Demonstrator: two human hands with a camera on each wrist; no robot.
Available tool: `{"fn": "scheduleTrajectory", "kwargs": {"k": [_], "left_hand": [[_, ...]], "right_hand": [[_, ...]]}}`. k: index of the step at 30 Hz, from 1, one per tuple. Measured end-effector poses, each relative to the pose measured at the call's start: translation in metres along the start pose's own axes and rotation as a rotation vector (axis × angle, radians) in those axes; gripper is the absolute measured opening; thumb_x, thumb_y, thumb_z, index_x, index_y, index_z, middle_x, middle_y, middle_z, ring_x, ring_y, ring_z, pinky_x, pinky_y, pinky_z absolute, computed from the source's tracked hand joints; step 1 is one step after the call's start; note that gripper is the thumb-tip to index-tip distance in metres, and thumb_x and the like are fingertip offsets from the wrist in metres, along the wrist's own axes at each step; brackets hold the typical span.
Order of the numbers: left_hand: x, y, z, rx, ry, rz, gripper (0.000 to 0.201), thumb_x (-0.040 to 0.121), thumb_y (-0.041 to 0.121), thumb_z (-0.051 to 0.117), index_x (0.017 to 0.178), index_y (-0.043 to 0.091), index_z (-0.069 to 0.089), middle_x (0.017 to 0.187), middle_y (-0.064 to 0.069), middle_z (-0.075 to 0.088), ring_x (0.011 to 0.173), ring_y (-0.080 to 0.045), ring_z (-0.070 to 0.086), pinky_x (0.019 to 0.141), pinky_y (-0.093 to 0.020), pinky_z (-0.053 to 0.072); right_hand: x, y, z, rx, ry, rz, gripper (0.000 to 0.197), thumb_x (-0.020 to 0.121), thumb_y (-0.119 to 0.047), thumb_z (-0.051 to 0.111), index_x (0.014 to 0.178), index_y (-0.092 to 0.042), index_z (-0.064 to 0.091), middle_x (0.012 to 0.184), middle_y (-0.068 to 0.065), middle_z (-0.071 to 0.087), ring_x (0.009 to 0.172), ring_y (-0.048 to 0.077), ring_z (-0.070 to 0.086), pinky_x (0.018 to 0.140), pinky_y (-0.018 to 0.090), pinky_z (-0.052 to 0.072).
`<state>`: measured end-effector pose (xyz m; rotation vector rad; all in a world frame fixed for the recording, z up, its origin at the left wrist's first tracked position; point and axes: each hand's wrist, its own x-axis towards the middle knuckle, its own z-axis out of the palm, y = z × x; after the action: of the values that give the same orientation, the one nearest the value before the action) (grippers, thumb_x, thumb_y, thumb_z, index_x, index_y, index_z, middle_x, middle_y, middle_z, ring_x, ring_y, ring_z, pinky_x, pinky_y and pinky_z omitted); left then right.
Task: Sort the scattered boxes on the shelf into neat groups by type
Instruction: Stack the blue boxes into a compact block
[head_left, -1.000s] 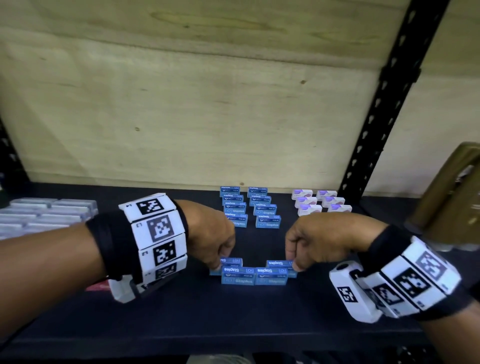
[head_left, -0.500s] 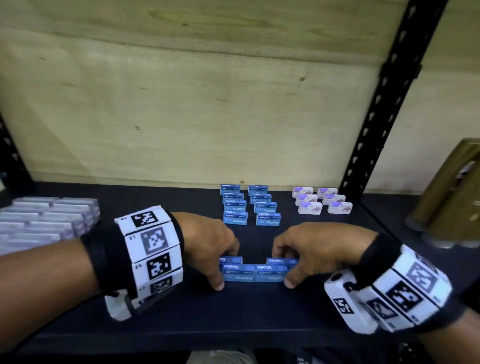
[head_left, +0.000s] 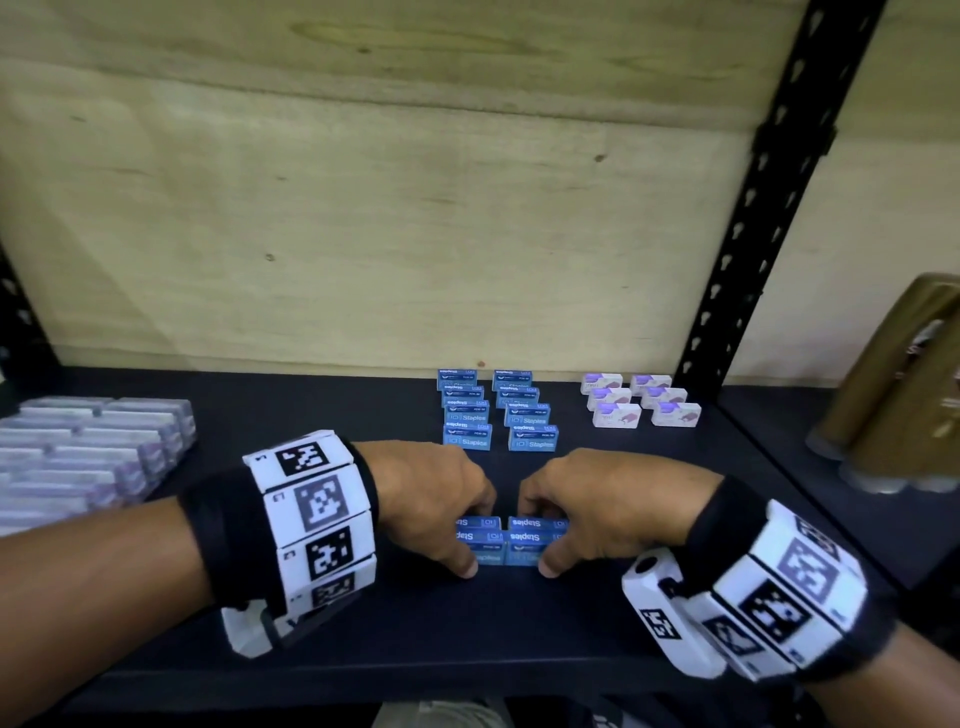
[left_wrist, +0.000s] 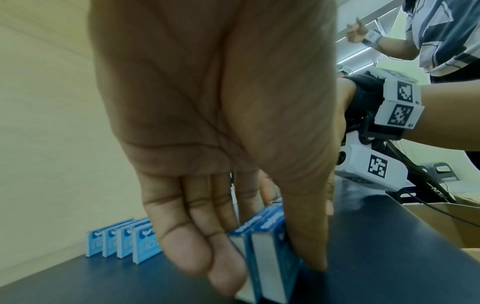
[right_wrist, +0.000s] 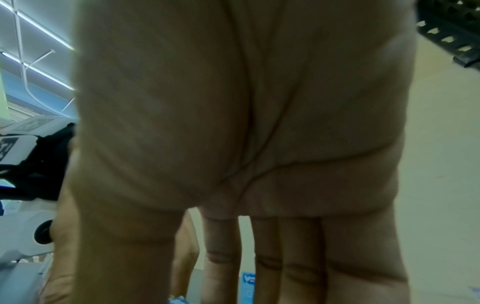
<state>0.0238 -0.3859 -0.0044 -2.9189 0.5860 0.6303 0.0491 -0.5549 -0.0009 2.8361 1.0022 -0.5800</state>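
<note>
Left hand (head_left: 431, 499) and right hand (head_left: 597, 506) each pinch blue staple boxes (head_left: 506, 543); uneven squeeze may topple them against the sorted rows (head_left: 491, 410).

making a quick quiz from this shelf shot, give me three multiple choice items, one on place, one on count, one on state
1. Where do the white-and-purple boxes stand?
A. right of the arranged blue staple boxes
B. left of them
C. under the hands

2. How many white-and-purple boxes?
A. three
B. six
C. ten

3. What are the hands doing?
A. hanging idle
B. both gripping the near blue boxes
C. lifting a brown roll

Answers: 1 A, they sit by the black upright. 2 B, two columns of three. 3 B, left hand and right hand pinch the cluster between thumbs and fingers.
</note>
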Motion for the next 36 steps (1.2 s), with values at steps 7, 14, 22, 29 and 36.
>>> {"fn": "scheduleTrajectory", "kwargs": {"k": [7, 14, 22, 29, 36], "left_hand": [[0.001, 0.001, 0.003, -0.03, 0.045, 0.027, 0.038, 0.084, 0.052, 0.067, 0.114, 0.03, 0.058, 0.095, 0.011, 0.054, 0.082, -0.01, 0.055, 0.074, -0.031, 0.052], [0.001, 0.0, 0.005, -0.06, 0.066, 0.029, 0.038, 0.083, 0.053, 0.067, 0.113, 0.032, 0.058, 0.097, 0.011, 0.058, 0.08, -0.008, 0.056, 0.074, -0.031, 0.052], [-0.008, -0.014, -0.008, -0.137, 0.024, 0.021, 0.054, 0.074, 0.058, 0.075, 0.119, 0.037, 0.056, 0.109, 0.017, 0.062, 0.082, 0.003, 0.056, 0.076, -0.021, 0.048], [0.002, -0.038, -0.043, -0.161, 0.139, -0.035, 0.049, 0.075, 0.054, 0.075, 0.117, 0.033, 0.06, 0.106, 0.016, 0.063, 0.088, -0.003, 0.059, 0.082, -0.022, 0.047], [0.039, -0.052, -0.055, -0.011, 0.165, -0.119, 0.037, 0.082, 0.049, 0.072, 0.109, 0.028, 0.059, 0.102, 0.011, 0.059, 0.094, -0.013, 0.058, 0.079, -0.029, 0.047]], "right_hand": [[0.002, -0.004, 0.002, -0.028, 0.014, -0.01, 0.037, 0.082, -0.043, 0.075, 0.113, -0.028, 0.063, 0.104, -0.005, 0.064, 0.092, 0.017, 0.061, 0.077, 0.034, 0.05], [0.004, -0.002, 0.003, 0.014, -0.004, 0.001, 0.037, 0.08, -0.045, 0.076, 0.111, -0.031, 0.062, 0.1, -0.007, 0.063, 0.089, 0.015, 0.06, 0.068, 0.03, 0.045], [0.0, 0.01, -0.014, 0.069, -0.088, 0.028, 0.052, 0.075, -0.056, 0.076, 0.12, -0.039, 0.057, 0.104, -0.017, 0.063, 0.095, 0.008, 0.061, 0.089, 0.031, 0.05], [0.012, 0.043, -0.05, 0.168, -0.024, 0.069, 0.037, 0.085, -0.05, 0.071, 0.116, -0.032, 0.062, 0.1, -0.002, 0.074, 0.088, 0.013, 0.067, 0.081, 0.024, 0.049], [0.049, 0.076, -0.063, 0.148, -0.005, 0.135, 0.03, 0.083, -0.041, 0.076, 0.109, -0.032, 0.064, 0.097, -0.001, 0.075, 0.085, 0.011, 0.068, 0.072, 0.023, 0.045]]}}
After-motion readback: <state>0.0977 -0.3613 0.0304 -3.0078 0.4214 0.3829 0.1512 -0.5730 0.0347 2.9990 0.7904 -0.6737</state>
